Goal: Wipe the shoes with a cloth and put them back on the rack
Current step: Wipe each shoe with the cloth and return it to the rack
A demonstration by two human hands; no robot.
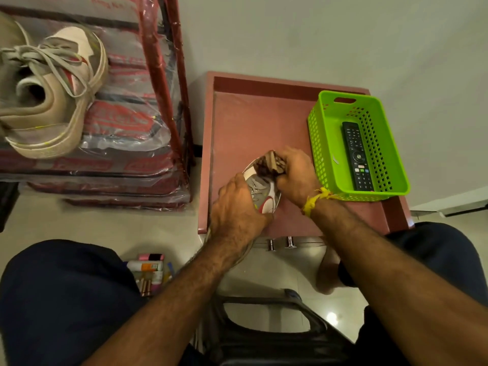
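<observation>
Two sneakers on view, beige with red trim and pale laces. One sneaker [264, 192] lies on the pink table [245, 128], toe away from the person; left hand [237, 210] grips its heel end, fingers curled round the upper. Right hand [297, 174], yellow thread [315, 199] at the wrist, clamps a bunched brown patterned cloth [270, 165] against the toe. Second sneaker [50, 93] rests on top of the red-framed shoe rack [161, 83], which is wrapped in clear plastic, left of the table and apart from it. Green perforated basket [320, 143] at the table's right edge holds a black remote control [356, 154]. Assorted bottles and tubes [149, 270] stand on the floor between the knees.
</observation>
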